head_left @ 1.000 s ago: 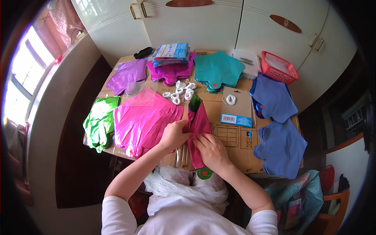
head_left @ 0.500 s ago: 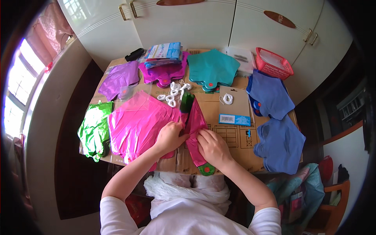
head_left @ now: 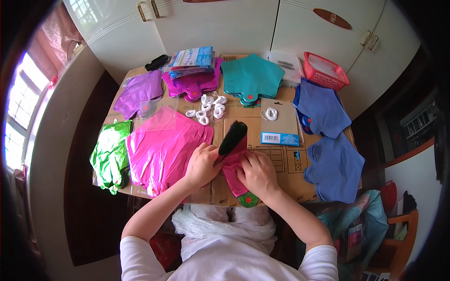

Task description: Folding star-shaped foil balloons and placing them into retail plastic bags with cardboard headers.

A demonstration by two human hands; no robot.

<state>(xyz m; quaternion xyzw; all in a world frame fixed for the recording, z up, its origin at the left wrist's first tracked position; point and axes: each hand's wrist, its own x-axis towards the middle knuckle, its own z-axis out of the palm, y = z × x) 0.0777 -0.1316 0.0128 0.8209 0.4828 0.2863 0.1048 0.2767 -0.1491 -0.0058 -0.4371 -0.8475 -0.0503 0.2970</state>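
Between my hands is a folded pink foil balloon [head_left: 233,180], with a dark green end [head_left: 234,138] standing up at its far side. Its near end is a rounded green tab with a red spot, close to the front edge of the cardboard. My left hand [head_left: 204,165] grips its left side, thumb against the foil. On the other side my right hand [head_left: 258,173] is closed over it, and some fingertips are hidden. Just left of my left hand lies a stack of flat pink foil balloons [head_left: 161,145]. Small white string coils [head_left: 204,112] lie beyond my hands.
Around the cardboard-topped table lie green [head_left: 111,152], purple [head_left: 140,92], teal [head_left: 253,77] and blue [head_left: 335,166] foil stacks. A card with a string coil [head_left: 280,122] sits right of centre. Printed packets [head_left: 192,61] and a red basket [head_left: 326,70] are at the back.
The balloon's far part has been folded over and lowered, so more of its dark green side shows. The string coils are now uncovered behind it. My view has shifted slightly.
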